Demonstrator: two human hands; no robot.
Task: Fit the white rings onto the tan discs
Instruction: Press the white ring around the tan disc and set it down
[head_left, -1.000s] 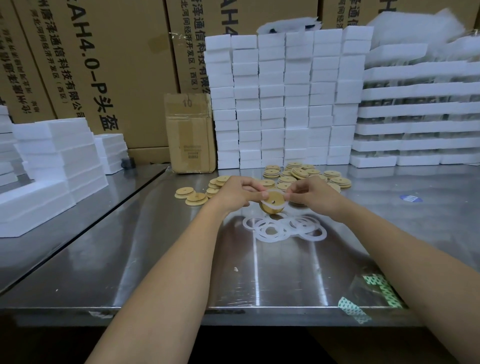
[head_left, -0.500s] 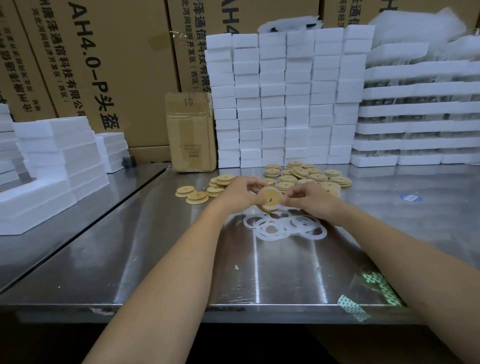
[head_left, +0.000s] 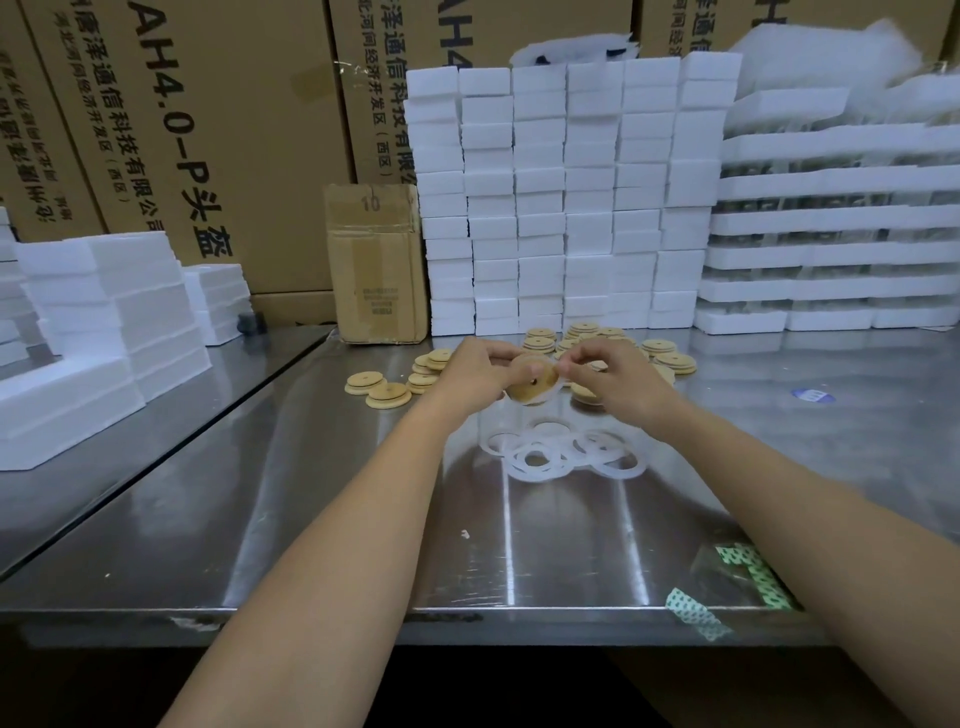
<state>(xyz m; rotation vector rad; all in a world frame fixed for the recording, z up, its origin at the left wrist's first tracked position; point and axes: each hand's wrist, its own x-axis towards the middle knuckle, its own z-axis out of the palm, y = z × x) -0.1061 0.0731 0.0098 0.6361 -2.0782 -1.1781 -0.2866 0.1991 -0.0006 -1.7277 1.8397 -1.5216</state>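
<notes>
One disc is held just above the table, gripped from both sides. The left hand is curled round its left edge, and the right hand is pinched narrow on its right rim, which is edged in white. Whether that white edge runs all the way round cannot be told.

Below the hands, loose rings are laid flat and overlapping on the table. Roughly seven are counted, though the overlaps blur the number. To the left, about eight discs are scattered, two lying singly and the rest in short stacks. Behind the hands a heap of well over a dozen more is seen, partly hidden by the fingers.

One small box is stood upright at the back of the table — it is taped shut, so nothing of its contents is shown. At least four big cartons are ranged behind it. Foam blocks are stacked in six columns beside the box. Foam trays are layered about seven high on the right, with dark items between the layers too blurred to name. More foam is piled at far left. Two green-dotted tape strips are stuck at the near edge.
</notes>
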